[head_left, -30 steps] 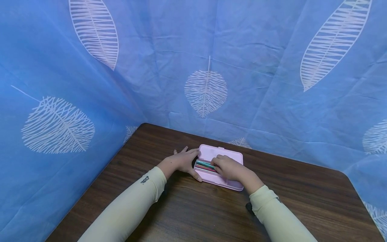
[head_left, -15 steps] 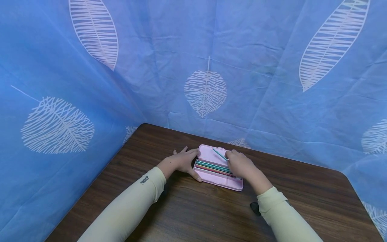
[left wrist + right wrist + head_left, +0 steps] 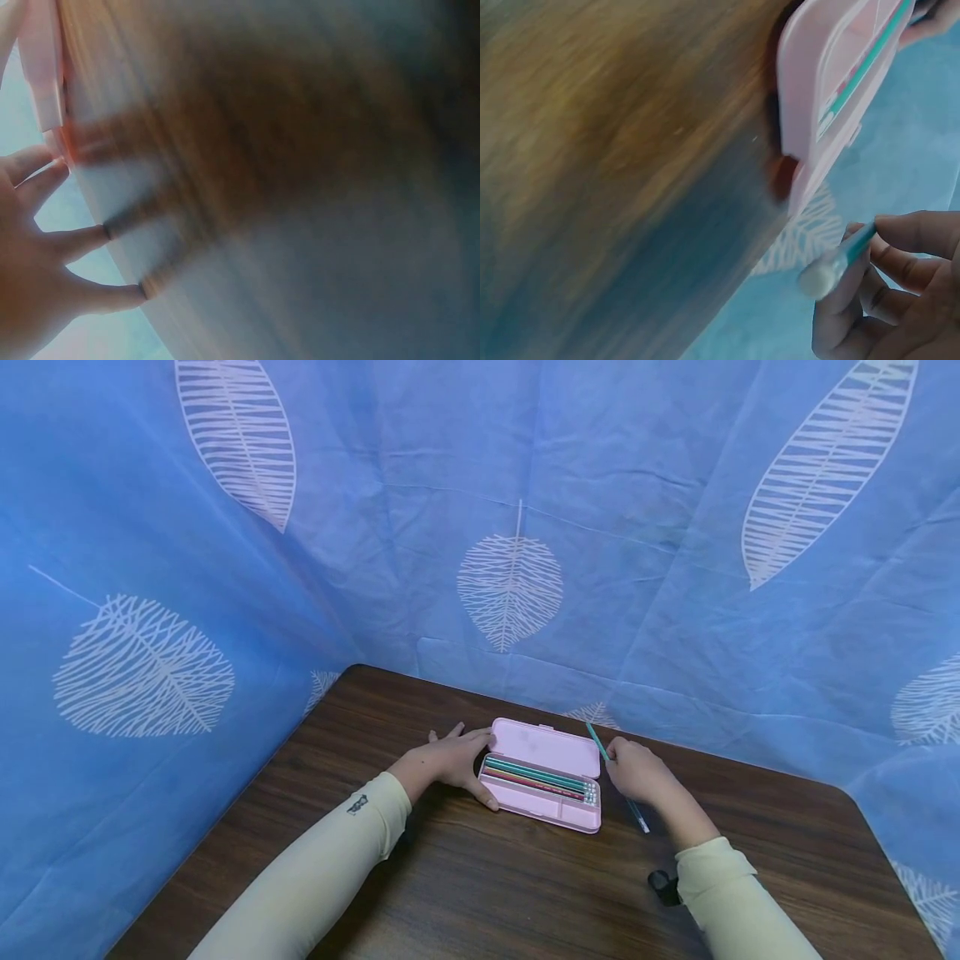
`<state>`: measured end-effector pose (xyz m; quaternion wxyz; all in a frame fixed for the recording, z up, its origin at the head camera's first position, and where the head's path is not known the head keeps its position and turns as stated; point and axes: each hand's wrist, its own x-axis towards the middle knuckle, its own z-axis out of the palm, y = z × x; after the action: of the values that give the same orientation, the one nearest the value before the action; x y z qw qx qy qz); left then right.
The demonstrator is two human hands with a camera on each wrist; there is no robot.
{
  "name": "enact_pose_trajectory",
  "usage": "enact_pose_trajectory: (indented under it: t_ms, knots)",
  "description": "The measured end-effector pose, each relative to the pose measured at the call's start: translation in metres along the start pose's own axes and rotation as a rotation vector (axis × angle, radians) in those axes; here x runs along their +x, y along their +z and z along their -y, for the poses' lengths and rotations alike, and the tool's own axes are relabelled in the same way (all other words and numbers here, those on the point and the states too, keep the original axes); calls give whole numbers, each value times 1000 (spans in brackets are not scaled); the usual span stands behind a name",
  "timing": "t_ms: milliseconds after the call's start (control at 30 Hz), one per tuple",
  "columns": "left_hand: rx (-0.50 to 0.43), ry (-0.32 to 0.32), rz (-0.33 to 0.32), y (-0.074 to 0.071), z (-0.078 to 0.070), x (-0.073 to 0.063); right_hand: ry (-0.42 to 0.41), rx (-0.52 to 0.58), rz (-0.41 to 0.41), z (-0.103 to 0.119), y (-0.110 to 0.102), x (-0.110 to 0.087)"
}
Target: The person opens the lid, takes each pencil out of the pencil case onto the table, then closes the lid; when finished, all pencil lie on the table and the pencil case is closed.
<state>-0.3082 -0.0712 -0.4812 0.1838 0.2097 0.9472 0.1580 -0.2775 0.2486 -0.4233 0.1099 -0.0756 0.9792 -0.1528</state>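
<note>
A pink pencil case (image 3: 536, 807) lies with its lid folded back on the table. Several pencils (image 3: 536, 775), green, red and yellowish, lie side by side in its long compartment. My left hand (image 3: 452, 762) rests at the case's left end, fingers spread and straight, thumb at the near corner; in the left wrist view its fingertips touch the table and the case edge. Just right of the case, my right hand (image 3: 637, 771) pinches a green pencil (image 3: 597, 742) between thumb and fingers. That pencil's white eraser end (image 3: 821, 277) points toward the right wrist camera.
The dark wooden table (image 3: 480, 885) extends to both sides of the case. Behind it and to the left hangs a blue curtain (image 3: 390, 568) with white leaf prints, close to the table's back edge. A small black object (image 3: 663, 887) is strapped at the right wrist.
My right hand has drawn a green pencil out of the case and carried it to the right, past the case's right end. The left hand has stayed in place.
</note>
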Motion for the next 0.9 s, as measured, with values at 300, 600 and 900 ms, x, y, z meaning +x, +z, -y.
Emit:
enact_pose_trajectory:
  t_ms: [300,600,900]
  knots:
    - [7,0,6,-1,0,-1,99,76,23,-39,6,-11]
    - [18,-4,5,-1,2,1,208,209,101,-69,17,-22]
    - [13,-4,2,1,6,2,255,266,80,-76,22,-22]
